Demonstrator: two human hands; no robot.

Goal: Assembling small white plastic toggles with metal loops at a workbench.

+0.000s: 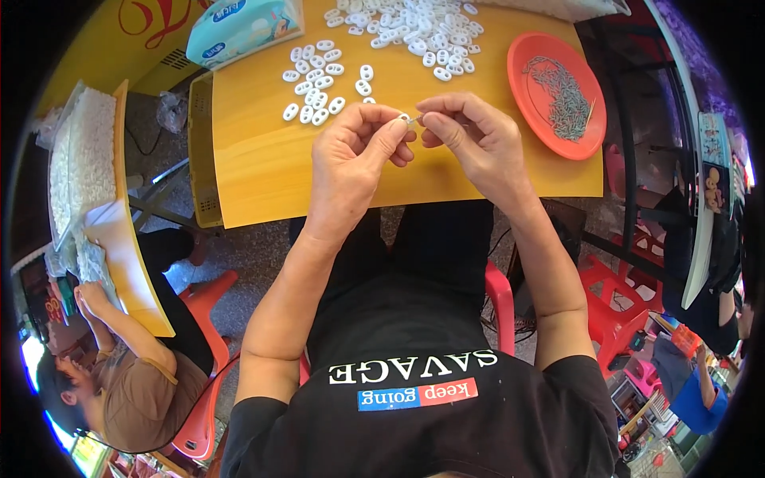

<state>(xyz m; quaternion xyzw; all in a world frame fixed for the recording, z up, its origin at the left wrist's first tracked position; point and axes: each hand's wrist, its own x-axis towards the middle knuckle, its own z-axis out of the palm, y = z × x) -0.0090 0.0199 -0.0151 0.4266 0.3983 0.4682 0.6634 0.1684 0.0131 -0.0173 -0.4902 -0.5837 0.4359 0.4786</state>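
Over the near part of the yellow table (271,183), my two hands meet fingertip to fingertip. My left hand (351,155) pinches a small white plastic piece (404,118), mostly covered by thumb and forefinger. Between thumb and forefinger of my right hand (482,147) is a thin grey metal pin (417,119), its tip at the white piece; whether it sits inside a hole cannot be made out. Beyond my left hand lie several loose oval white pieces (321,82), each with two holes. A red plate (522,84) to the right holds a pile of thin grey metal pins (567,107).
A large heap of white pieces (422,32) covers the table's far middle. At the far left stands a blue tissue pack (247,32). Another person (135,390) sits at a separate table on the left. Red plastic chairs (613,295) stand at the right.
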